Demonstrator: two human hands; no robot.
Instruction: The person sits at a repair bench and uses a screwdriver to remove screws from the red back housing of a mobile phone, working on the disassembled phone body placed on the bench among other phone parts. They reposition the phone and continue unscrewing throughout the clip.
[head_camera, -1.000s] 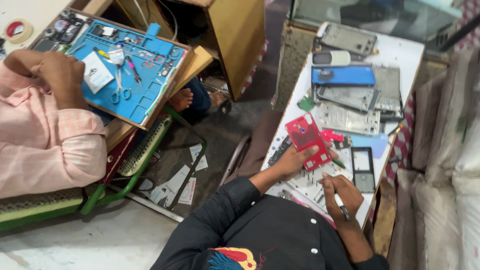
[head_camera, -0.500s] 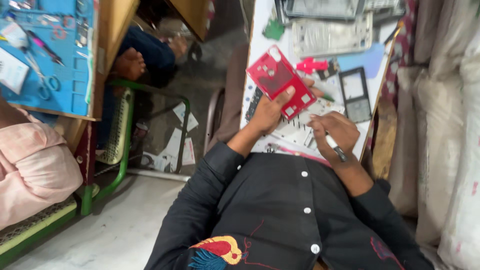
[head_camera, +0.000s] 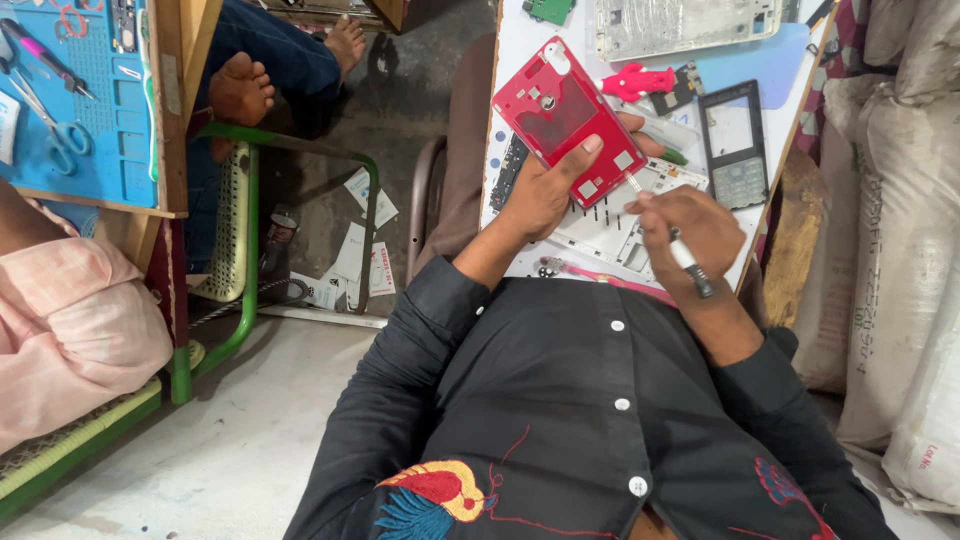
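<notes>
My left hand (head_camera: 548, 190) holds a red phone back frame (head_camera: 567, 117) tilted over the white worktable (head_camera: 515, 40), thumb pressed on its face. My right hand (head_camera: 690, 228) grips a small screwdriver (head_camera: 672, 240) with a white and black handle, its tip touching the frame's lower right corner. Under both hands lies a white phone chassis (head_camera: 612, 222). A black keypad phone front (head_camera: 732, 143) lies just right of the red frame. My black shirt sleeves fill the lower view.
A silver phone frame (head_camera: 685, 24), a red part (head_camera: 638, 80) and a green circuit board (head_camera: 546, 9) lie farther back. Another person in pink (head_camera: 70, 330) sits left by a blue repair mat (head_camera: 85, 110) with scissors. A green metal stool (head_camera: 245, 230) and white sacks (head_camera: 900, 250) flank me.
The view has tipped down and moved closer. My right hand has brought the screwdriver tip up to the red frame's corner; my left hand keeps holding the frame.
</notes>
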